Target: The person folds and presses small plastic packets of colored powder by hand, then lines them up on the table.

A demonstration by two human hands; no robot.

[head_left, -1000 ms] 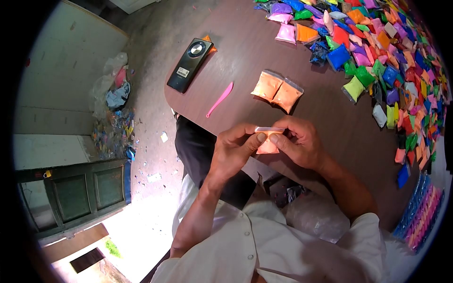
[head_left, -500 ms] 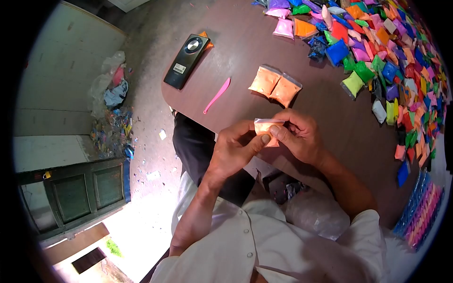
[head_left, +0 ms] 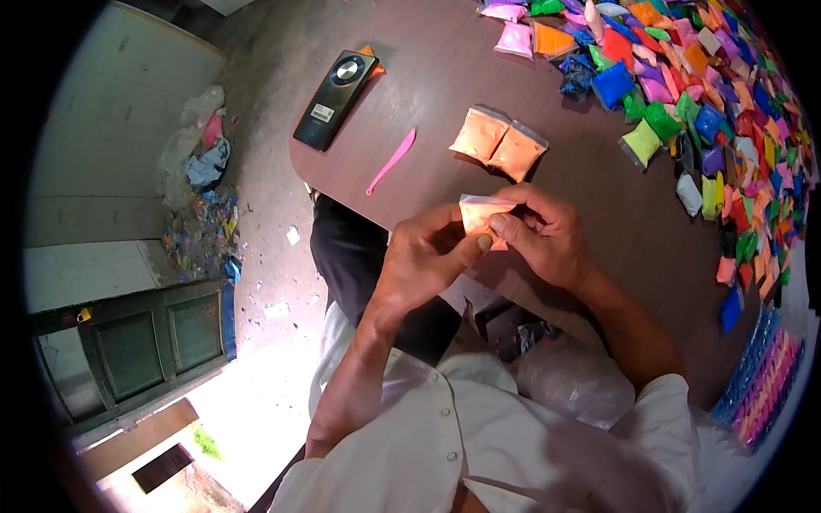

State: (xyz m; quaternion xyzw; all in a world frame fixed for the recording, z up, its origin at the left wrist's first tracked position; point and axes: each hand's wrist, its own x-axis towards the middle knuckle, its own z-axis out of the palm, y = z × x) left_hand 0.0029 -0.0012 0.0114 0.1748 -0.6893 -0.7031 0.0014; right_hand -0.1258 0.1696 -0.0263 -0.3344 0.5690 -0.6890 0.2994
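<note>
A small peach-orange packet (head_left: 481, 214) with a clear top strip is held between both hands over the table's near edge. My left hand (head_left: 429, 255) pinches its left side, thumb on the front. On the right side, my right hand (head_left: 542, 236) grips it with the thumb pressed on its face. Two similar orange packets (head_left: 499, 142) lie side by side just beyond the hands. To their left rests a pink plastic knife-shaped tool (head_left: 392, 162).
A black phone (head_left: 336, 100) lies at the brown table's (head_left: 428, 68) left edge, partly over an orange packet. Many colourful packets (head_left: 658, 81) are heaped at the right. A clear plastic bag (head_left: 575, 380) sits below the near edge. Litter (head_left: 205, 227) covers floor at left.
Both thumbs have shifted on the packet, which now sits tilted and a little higher in view. The table and the things on it appear slightly higher too.
</note>
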